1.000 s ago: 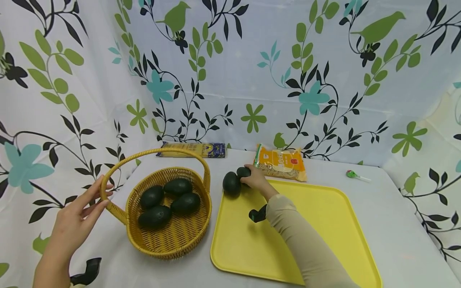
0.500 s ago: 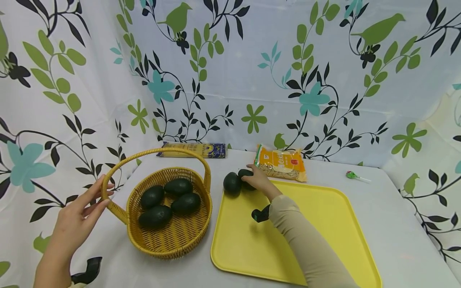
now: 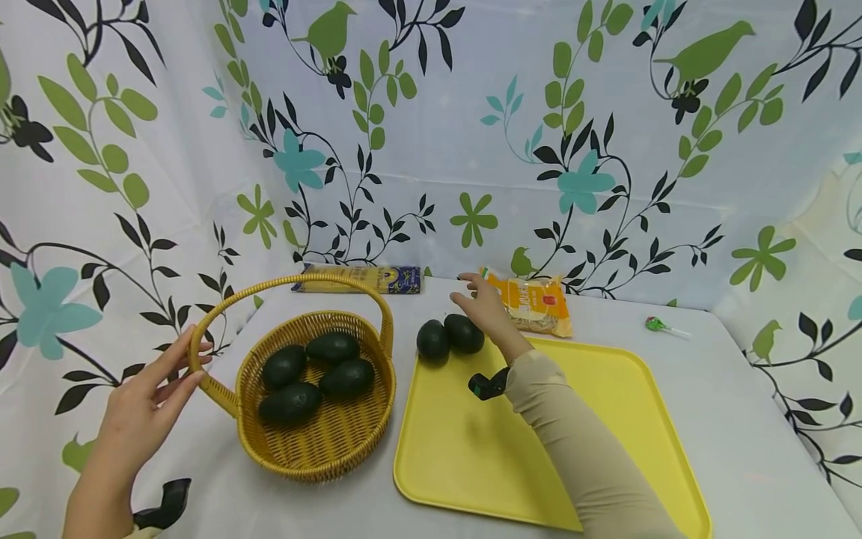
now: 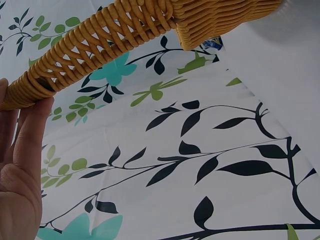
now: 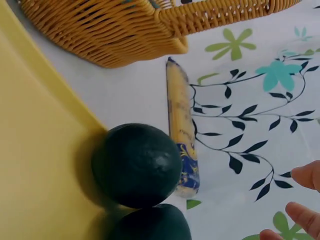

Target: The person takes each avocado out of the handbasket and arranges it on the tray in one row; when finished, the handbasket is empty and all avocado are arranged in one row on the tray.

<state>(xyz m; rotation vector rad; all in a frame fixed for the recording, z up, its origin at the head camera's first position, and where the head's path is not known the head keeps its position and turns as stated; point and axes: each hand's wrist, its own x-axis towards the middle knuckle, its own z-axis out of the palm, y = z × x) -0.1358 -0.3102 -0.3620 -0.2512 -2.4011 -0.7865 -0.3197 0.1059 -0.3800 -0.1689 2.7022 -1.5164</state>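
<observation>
My left hand (image 3: 138, 412) pinches the left side of the wicker basket's handle (image 3: 296, 283), as the left wrist view also shows. Inside the yellow-brown basket (image 3: 316, 473) lie several dark green avocados (image 3: 291, 404). Two more, one avocado (image 3: 433, 340) and another avocado (image 3: 465, 334), sit side by side at the far left corner of a yellow tray (image 3: 471, 464). Raised just above and behind that pair is my right hand (image 3: 490, 307), its fingers spread apart and holding nothing. The right wrist view shows its fingertips (image 5: 305, 220) apart from the avocados.
Behind the tray lies an orange bag of grain or nuts (image 3: 539, 305), partly covered by my right hand. A long yellow and blue packet (image 3: 360, 279) rests behind the basket. A green-wrapped lollipop (image 3: 656, 324) lies at the right. Patterned cloth hangs behind the table.
My right hand has let go of the right-hand avocado on the tray and risen away from it, fingers opening. That avocado shifted slightly right. My left hand and the basket stay put.
</observation>
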